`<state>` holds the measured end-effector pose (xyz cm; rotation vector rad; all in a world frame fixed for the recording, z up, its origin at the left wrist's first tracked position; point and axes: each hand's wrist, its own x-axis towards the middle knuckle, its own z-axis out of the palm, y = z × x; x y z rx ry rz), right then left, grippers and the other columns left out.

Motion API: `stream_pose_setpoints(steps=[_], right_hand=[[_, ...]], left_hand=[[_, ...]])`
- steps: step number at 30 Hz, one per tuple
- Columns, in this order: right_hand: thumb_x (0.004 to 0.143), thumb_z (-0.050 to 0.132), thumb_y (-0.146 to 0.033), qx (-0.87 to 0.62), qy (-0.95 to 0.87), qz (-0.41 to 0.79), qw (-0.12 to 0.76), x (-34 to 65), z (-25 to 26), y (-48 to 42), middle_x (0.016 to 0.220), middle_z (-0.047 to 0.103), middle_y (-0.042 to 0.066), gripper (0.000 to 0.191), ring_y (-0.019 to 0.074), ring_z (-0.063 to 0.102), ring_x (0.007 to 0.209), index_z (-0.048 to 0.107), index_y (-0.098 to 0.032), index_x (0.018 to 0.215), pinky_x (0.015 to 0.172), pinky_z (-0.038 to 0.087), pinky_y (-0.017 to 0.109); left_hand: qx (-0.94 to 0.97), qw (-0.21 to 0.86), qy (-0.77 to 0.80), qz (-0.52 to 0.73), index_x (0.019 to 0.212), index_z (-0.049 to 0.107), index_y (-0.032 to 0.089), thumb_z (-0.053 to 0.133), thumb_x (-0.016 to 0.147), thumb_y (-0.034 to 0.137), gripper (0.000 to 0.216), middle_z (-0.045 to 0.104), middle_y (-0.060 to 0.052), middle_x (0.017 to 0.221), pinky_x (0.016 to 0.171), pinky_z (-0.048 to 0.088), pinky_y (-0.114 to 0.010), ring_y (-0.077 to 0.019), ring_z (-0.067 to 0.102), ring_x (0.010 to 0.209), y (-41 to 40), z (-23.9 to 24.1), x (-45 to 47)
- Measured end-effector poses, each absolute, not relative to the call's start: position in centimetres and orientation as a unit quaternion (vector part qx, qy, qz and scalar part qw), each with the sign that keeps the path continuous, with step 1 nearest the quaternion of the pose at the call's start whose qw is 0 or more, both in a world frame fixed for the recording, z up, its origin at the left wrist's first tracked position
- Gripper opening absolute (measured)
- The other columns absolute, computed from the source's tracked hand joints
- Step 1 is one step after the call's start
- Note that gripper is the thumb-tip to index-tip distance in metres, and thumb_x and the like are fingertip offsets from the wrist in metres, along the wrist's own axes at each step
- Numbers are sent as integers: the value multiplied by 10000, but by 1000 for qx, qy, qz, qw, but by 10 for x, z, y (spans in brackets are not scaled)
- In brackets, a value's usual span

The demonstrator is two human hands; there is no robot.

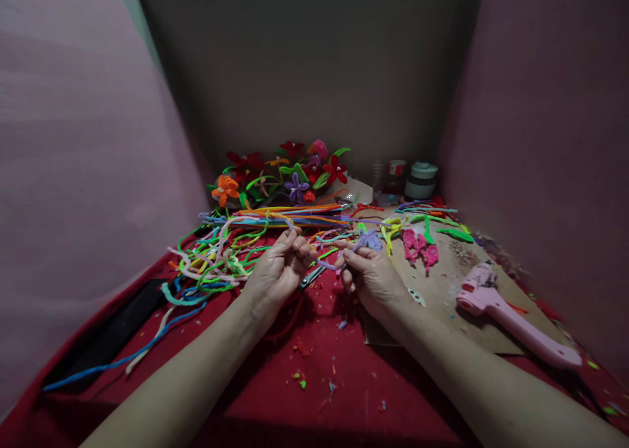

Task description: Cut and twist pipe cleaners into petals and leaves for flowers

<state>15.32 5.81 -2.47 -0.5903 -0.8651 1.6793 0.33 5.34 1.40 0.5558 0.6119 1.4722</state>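
A thin purple pipe cleaner (325,264) spans the gap between my two hands above the red cloth. My left hand (282,261) pinches one end of it, fingers curled. At the other end, my right hand (366,274) has its thumb and fingertips closed on the same stem. Just beyond my right hand lies a lavender fuzzy piece (372,240), partly covered by the fingers. Below and between the hands, scissors (312,276) rest on the cloth, their handles mostly hidden behind my left hand.
Loose pipe cleaners (211,258) tangle at left, beside a black flat object (113,327). Pipe-cleaner flowers (295,179) stand at the back. Right, a pink glue gun (515,323) and pink petals (420,248) lie on cardboard (442,284). A lidded cup (421,181) stands behind.
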Motion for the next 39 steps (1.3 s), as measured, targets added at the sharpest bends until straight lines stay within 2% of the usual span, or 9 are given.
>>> stream_pose_setpoints(steps=[3, 6, 12, 15, 20, 26, 32, 36, 39], right_hand=[[673, 660, -272, -252, -391, 712, 527, 153, -22, 55, 580, 608, -23, 320, 33, 414, 343, 614, -129, 956, 298, 285, 138], [676, 655, -282, -265, -428, 702, 504, 152, -19, 51, 553, 601, -30, 358, 34, 398, 331, 610, -137, 1000, 300, 270, 141], [684, 645, -319, -314, -512, 652, 463, 152, -16, 45, 480, 571, -22, 215, 23, 370, 330, 652, -112, 740, 330, 250, 152], [715, 614, -340, -309, -530, 642, 460, 151, -17, 44, 474, 567, -20, 225, 26, 363, 329, 642, -116, 715, 333, 248, 158], [704, 626, -344, -299, -486, 676, 467, 150, -19, 45, 453, 545, -49, 275, 28, 342, 299, 631, -138, 886, 311, 223, 155], [700, 637, -367, -305, -467, 703, 442, 151, -21, 46, 417, 496, -63, 223, 37, 340, 281, 609, -151, 749, 284, 207, 160], [635, 703, -282, -294, -421, 730, 450, 149, -30, 50, 536, 563, -30, 199, 38, 420, 370, 595, -127, 695, 357, 321, 170], [609, 718, -266, -301, -409, 735, 449, 148, -30, 49, 516, 541, -41, 209, 51, 471, 401, 574, -127, 669, 382, 366, 172], [656, 668, -285, -326, -448, 722, 414, 147, -25, 46, 473, 560, -32, 193, 72, 499, 368, 539, -141, 663, 360, 369, 172]], left_hand=[[263, 679, 246, 640, 740, 506, 133, 413, 854, 89, 153, 389, 54, 513, 424, 376, -156, -40, 390, 408, 52, 13, 4], [313, 664, 263, 626, 744, 504, 137, 499, 825, 140, 81, 436, 46, 550, 430, 353, -157, -33, 370, 418, 49, 12, 6], [423, 671, 321, 518, 816, 554, 117, 614, 768, 267, 169, 324, 84, 470, 395, 249, -148, -16, 251, 379, 40, 10, 12], [441, 662, 332, 508, 842, 566, 112, 607, 771, 265, 174, 309, 92, 448, 377, 198, -148, -9, 202, 358, 39, 9, 12], [402, 641, 353, 550, 761, 537, 122, 619, 757, 261, 161, 324, 91, 448, 372, 209, -134, -7, 213, 360, 39, 5, 14], [379, 653, 337, 562, 776, 517, 136, 619, 759, 247, 152, 321, 99, 459, 357, 202, -126, -5, 197, 353, 37, 4, 17], [342, 646, 341, 591, 784, 520, 127, 609, 760, 210, 124, 344, 92, 463, 336, 186, -134, -5, 212, 334, 43, 7, 12], [337, 645, 332, 600, 779, 510, 129, 592, 765, 179, 97, 357, 87, 482, 336, 180, -136, -5, 210, 338, 45, 7, 9], [342, 638, 327, 608, 772, 506, 128, 572, 772, 166, 76, 360, 82, 490, 342, 179, -138, -6, 207, 345, 43, 9, 8]])
